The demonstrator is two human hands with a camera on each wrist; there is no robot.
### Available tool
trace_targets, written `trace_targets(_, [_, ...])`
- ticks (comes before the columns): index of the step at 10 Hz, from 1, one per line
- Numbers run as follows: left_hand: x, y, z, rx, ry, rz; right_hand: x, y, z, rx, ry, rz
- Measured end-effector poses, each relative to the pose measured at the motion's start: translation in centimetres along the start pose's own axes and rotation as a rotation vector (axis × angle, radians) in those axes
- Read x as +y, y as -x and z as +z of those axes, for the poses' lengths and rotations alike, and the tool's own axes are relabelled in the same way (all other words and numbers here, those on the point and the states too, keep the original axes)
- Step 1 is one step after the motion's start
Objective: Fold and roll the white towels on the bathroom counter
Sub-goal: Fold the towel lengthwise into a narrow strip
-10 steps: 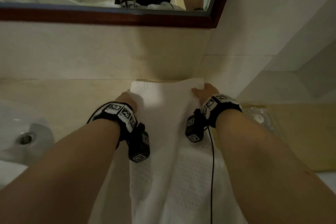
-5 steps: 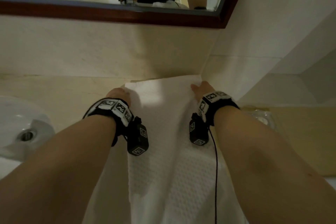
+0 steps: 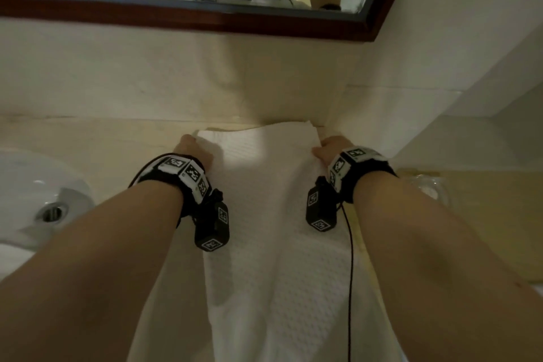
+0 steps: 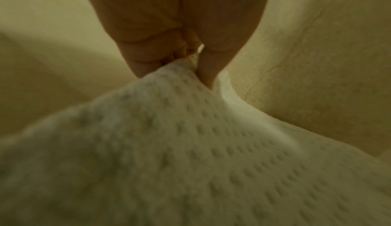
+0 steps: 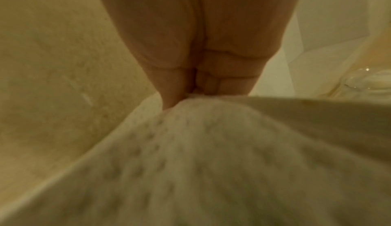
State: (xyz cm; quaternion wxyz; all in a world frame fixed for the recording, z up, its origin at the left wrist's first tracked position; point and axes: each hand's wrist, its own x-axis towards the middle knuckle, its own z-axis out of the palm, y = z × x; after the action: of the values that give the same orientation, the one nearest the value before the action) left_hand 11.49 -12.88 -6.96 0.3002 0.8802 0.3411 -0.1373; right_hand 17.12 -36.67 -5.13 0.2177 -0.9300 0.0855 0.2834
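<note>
A white waffle-textured towel (image 3: 270, 214) lies lengthwise on the beige counter (image 3: 97, 150), its far end almost at the back wall. My left hand (image 3: 192, 148) pinches the towel's far left corner (image 4: 180, 72) between thumb and fingers. My right hand (image 3: 332, 147) pinches the far right corner (image 5: 190, 102) the same way. The towel's near end runs off the bottom of the head view between my forearms.
A white sink basin (image 3: 38, 194) with a metal drain (image 3: 51, 212) lies to the left. A clear glass dish (image 3: 429, 188) sits on the counter right of my right wrist. A dark-framed mirror (image 3: 205, 19) hangs on the back wall; a side wall (image 3: 458, 67) closes the right.
Both hands have moved the towel's far end away from me, closer to the back wall, still pinching its two corners.
</note>
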Motion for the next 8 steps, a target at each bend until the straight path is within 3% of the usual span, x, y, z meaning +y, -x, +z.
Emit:
trace_targets(1, [-0.3, 0.0, 0.0, -0.005, 0.065, 0.021, -0.1, -0.4, 0.7, 0.041, -0.045, -0.022])
trace_targets(2, [-0.3, 0.5, 0.2, -0.012, 0.114, 0.134, -0.8, -0.9, 1.2, 0.148, -0.173, -0.037])
trace_targets(4, [-0.5, -0.5, -0.7, -0.036, 0.108, 0.135, -1.4, -0.6, 0.8, 0.065, -0.001, 0.021])
trace_targets(6, [-0.1, -1.4, -1.8, -0.021, 0.032, 0.134, -1.7, -0.1, 0.3, 0.004, -0.167, 0.041])
trace_targets(7, [-0.1, -2.0, -2.3, -0.040, -0.035, 0.123, -1.2, -0.7, 0.7, 0.024, 0.103, 0.069])
trace_targets(8, [0.2, -2.3, -2.3, -0.043, -0.046, 0.122, -0.4, -0.8, 1.0, 0.072, 0.062, 0.114])
